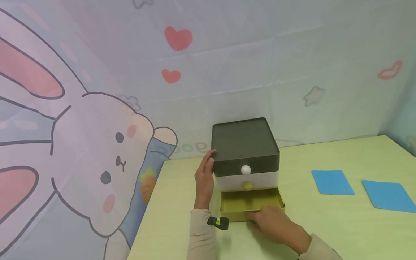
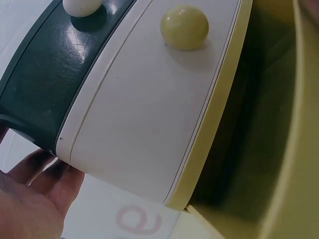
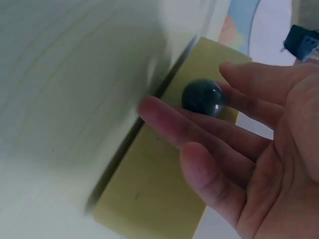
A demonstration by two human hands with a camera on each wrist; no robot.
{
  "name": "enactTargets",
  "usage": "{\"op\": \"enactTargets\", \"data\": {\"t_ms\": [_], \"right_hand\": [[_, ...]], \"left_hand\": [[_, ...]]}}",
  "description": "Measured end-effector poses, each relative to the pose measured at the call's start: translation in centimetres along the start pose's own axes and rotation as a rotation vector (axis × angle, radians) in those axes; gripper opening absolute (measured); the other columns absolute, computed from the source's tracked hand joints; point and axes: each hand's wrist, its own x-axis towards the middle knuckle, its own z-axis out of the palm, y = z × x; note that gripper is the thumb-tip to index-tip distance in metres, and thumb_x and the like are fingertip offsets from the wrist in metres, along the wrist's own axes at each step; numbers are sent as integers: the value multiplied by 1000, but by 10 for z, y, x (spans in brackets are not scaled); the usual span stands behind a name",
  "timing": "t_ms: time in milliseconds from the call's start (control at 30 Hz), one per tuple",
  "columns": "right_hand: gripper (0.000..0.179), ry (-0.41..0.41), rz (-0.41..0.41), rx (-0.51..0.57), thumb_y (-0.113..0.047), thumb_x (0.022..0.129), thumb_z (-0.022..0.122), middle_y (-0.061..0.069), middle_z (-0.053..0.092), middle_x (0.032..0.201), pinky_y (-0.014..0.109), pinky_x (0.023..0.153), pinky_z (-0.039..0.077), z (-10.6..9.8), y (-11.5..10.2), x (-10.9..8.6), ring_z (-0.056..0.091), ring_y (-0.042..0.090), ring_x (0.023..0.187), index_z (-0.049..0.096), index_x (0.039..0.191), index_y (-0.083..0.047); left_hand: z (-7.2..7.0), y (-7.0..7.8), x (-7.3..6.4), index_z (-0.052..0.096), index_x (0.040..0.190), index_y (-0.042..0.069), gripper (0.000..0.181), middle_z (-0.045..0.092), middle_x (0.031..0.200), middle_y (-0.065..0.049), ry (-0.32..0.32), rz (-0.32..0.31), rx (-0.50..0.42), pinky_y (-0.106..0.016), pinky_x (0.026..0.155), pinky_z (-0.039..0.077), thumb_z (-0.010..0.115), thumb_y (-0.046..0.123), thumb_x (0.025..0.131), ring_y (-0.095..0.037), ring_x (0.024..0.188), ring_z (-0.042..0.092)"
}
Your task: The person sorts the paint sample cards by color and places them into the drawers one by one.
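A small drawer box stands on the table, with a dark green top section, a white middle and a yellow-green bottom drawer, which is pulled out. My left hand rests on the box's left side, fingers against the dark and white sections in the left wrist view. My right hand is at the front of the bottom drawer. In the right wrist view its fairly straight fingers lie about a dark round knob, which stays largely uncovered. A white knob and a yellow-green knob sit above.
Two blue square sheets lie on the pale green table, right of the box. Behind hangs a cloth backdrop with a rabbit and hearts. A black strap piece is at my left sleeve.
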Motion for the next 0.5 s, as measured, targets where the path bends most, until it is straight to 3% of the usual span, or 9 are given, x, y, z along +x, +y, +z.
{"op": "enactTargets", "data": {"t_ms": [233, 500], "right_hand": [[9, -78, 1, 38, -23, 87, 74, -5, 47, 53, 26, 43, 28, -7, -3, -9, 37, 5, 48, 67, 93, -24], [14, -75, 6, 14, -26, 87, 75, -4, 47, 52, 26, 41, 27, -4, 0, -15, 40, 8, 46, 67, 98, -25]], "left_hand": [[3, 1, 2, 61, 134, 42, 33, 53, 151, 9, 14, -8, 3, -51, 111, 46, 43, 42, 107, -20, 139, 51], [6, 0, 4, 61, 135, 41, 33, 52, 152, 8, 20, -14, 0, -50, 112, 46, 43, 41, 107, -20, 141, 50]]}}
